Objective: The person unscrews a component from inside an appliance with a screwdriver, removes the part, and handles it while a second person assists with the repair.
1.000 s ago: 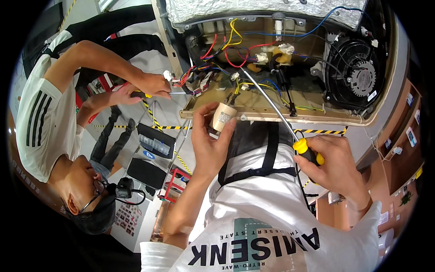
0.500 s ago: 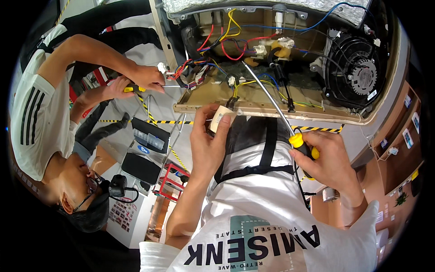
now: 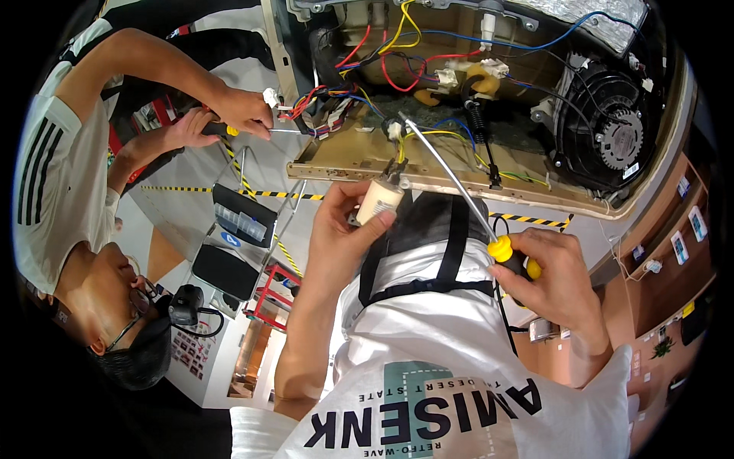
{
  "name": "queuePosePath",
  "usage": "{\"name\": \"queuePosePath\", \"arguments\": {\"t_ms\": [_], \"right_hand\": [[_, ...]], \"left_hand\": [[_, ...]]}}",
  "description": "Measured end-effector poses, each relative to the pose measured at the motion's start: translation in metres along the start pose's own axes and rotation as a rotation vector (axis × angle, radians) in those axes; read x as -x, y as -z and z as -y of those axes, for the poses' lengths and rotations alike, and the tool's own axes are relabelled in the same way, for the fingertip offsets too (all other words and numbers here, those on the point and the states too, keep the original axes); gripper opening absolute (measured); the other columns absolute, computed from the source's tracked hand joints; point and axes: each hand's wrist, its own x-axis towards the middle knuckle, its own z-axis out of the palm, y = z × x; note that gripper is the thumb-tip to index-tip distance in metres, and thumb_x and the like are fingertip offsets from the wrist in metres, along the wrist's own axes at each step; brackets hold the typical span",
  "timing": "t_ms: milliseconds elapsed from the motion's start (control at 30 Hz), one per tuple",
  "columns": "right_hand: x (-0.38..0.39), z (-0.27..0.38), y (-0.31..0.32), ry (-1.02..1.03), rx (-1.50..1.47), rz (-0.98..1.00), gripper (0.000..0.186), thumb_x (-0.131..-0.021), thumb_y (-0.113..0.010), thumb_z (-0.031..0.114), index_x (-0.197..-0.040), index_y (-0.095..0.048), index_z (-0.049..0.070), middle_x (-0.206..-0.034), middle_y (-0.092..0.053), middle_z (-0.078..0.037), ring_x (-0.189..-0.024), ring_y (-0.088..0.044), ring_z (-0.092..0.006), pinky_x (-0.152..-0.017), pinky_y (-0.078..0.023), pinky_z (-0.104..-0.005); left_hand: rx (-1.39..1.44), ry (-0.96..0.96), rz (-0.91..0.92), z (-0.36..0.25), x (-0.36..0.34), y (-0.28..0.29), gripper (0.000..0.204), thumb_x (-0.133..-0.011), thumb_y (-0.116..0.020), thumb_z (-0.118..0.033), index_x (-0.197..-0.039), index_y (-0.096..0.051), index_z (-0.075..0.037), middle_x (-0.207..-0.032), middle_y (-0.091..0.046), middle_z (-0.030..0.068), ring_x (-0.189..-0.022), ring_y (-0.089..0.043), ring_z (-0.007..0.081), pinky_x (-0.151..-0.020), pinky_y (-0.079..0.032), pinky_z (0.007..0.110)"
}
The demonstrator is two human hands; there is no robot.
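Note:
My left hand holds a cream cylindrical component with wire leads on its top, below the edge of an open metal housing. My right hand grips a long screwdriver by its yellow and black handle. Its shaft slants up-left into the housing, the tip beside a white connector on yellow wires. Coloured wire bundles and a black spring-like part are inside, with a black fan at the right.
A co-worker at left works with a yellow-handled screwdriver at the housing's wiring. Below are a folding stool, a red cart and striped floor tape. A wooden shelf stands at right.
The view has shifted slightly. My screwdriver's tip has moved down and left to beside the white connector on yellow wires. The co-worker's hands have shifted up and left in the picture.

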Motion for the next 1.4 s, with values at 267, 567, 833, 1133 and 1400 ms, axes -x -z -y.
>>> {"name": "queuePosePath", "arguments": {"t_ms": [267, 567, 833, 1133, 1400], "right_hand": [[0.011, 0.004, 0.013, -0.035, 0.067, 0.049, 0.033, -0.078, -0.080, 0.026, -0.096, -0.071, 0.000, -0.077, -0.068, -0.016, -0.068, -0.067, -0.0338, -0.060, -0.050, -0.0403], [0.010, 0.017, 0.022, -0.049, 0.024, 0.348, 0.033, -0.080, -0.078, 0.032, -0.091, -0.071, 0.002, -0.069, -0.067, -0.013, -0.063, -0.066, -0.0310, -0.057, -0.050, -0.0371], [0.007, 0.018, 0.020, -0.063, 0.054, 0.376, 0.031, -0.082, -0.076, 0.033, -0.090, -0.071, 0.004, -0.069, -0.068, -0.012, -0.064, -0.067, -0.0299, -0.058, -0.050, -0.0379], [0.003, 0.028, 0.024, -0.094, 0.044, 0.401, 0.030, -0.083, -0.075, 0.033, -0.088, -0.071, 0.004, -0.069, -0.068, -0.012, -0.062, -0.067, -0.0303, -0.058, -0.051, -0.0385], [0.003, 0.039, 0.030, -0.135, -0.014, 0.423, 0.032, -0.083, -0.074, 0.033, -0.084, -0.071, 0.002, -0.065, -0.066, -0.016, -0.059, -0.065, -0.0341, -0.058, -0.052, -0.0407]], "left_hand": [[-0.853, -0.783, -0.308, 0.018, 0.007, -0.011, 0.046, -0.075, -0.078, 0.004, -0.117, -0.060, -0.002, -0.110, -0.063, 0.0174, -0.094, -0.062, 0.0351, -0.082, -0.051, 0.039], [-0.910, -0.909, -0.335, 0.032, 0.000, -0.003, 0.049, -0.074, -0.078, 0.007, -0.118, -0.062, -0.005, -0.114, -0.060, 0.0176, -0.098, -0.060, 0.0327, -0.081, -0.051, 0.038], [-0.891, -0.977, -0.338, 0.036, -0.004, 0.000, 0.055, -0.069, -0.074, 0.011, -0.120, -0.065, -0.006, -0.115, -0.060, 0.0176, -0.097, -0.059, 0.0333, -0.079, -0.049, 0.039], [-0.953, -0.978, -0.324, 0.033, -0.003, 0.004, 0.056, -0.067, -0.076, 0.013, -0.119, -0.065, -0.007, -0.115, -0.060, 0.0174, -0.100, -0.059, 0.0327, -0.083, -0.050, 0.037], [-1.000, -1.089, -0.314, 0.034, -0.008, 0.004, 0.052, -0.070, -0.076, 0.008, -0.119, -0.065, -0.004, -0.114, -0.060, 0.0191, -0.098, -0.060, 0.0338, -0.081, -0.049, 0.039]]}}
